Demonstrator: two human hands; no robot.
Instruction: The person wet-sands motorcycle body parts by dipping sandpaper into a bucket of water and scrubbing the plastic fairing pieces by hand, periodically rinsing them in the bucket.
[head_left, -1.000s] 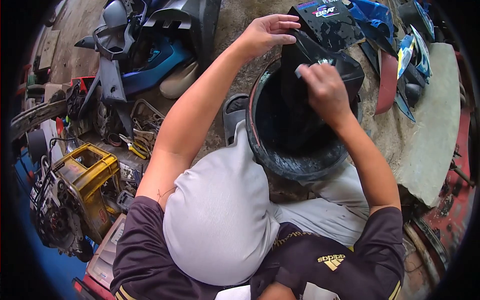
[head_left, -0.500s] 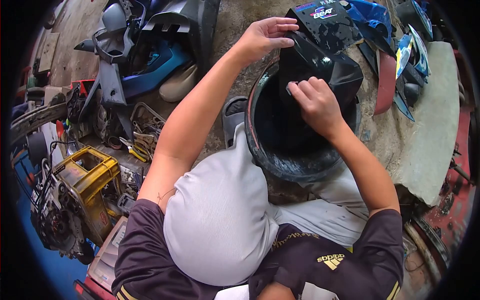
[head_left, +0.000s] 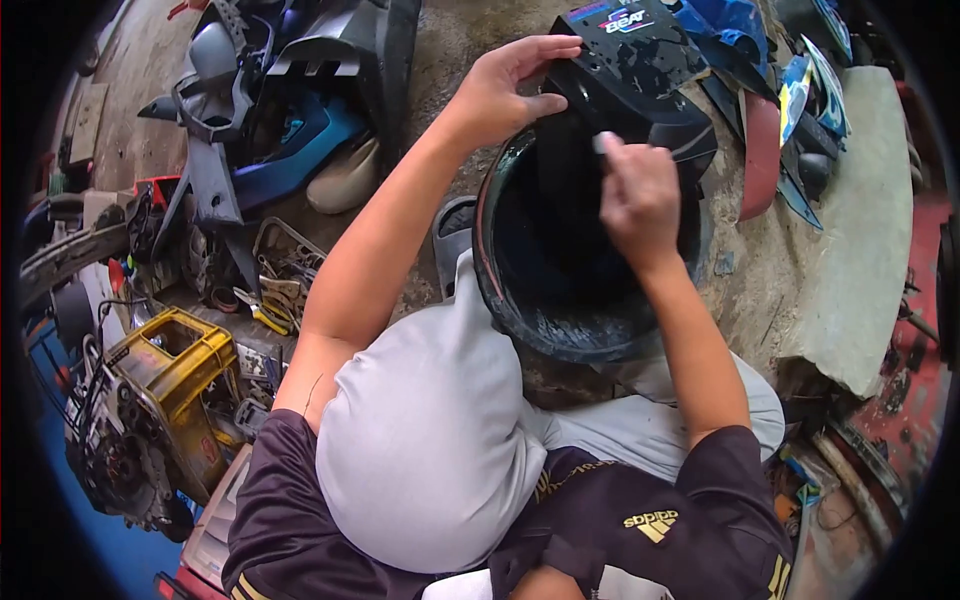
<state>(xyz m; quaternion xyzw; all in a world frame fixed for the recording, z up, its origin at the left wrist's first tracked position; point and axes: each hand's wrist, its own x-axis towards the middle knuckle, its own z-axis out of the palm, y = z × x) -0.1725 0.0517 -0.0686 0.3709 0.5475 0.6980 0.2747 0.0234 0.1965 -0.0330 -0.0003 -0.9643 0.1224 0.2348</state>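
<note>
A glossy black plastic panel (head_left: 650,75) with a "BeAT" sticker and wet patches leans over the far rim of a round black tub (head_left: 580,345). My left hand (head_left: 510,90) grips the panel's upper left edge, thumb below and fingers above. My right hand (head_left: 640,200) is closed, slightly blurred, over the tub in front of the panel's lower part. A small pale grey piece (head_left: 602,143) pokes out at its fingertips; its kind is unclear. The dark inside of the tub hides whatever it contains.
Blue and red fairing pieces (head_left: 762,150) lie right of the tub, beside a long pale slab (head_left: 860,230). Grey and blue scooter body parts (head_left: 290,150) stand at left. Nearer are yellow-handled pliers (head_left: 268,312), a yellow crate (head_left: 180,360) and an engine part (head_left: 115,450).
My right hand has moved up a little, closer to the panel's face, with the small grey piece. My left hand keeps its grip on the panel edge. The whole view has shifted slightly.
</note>
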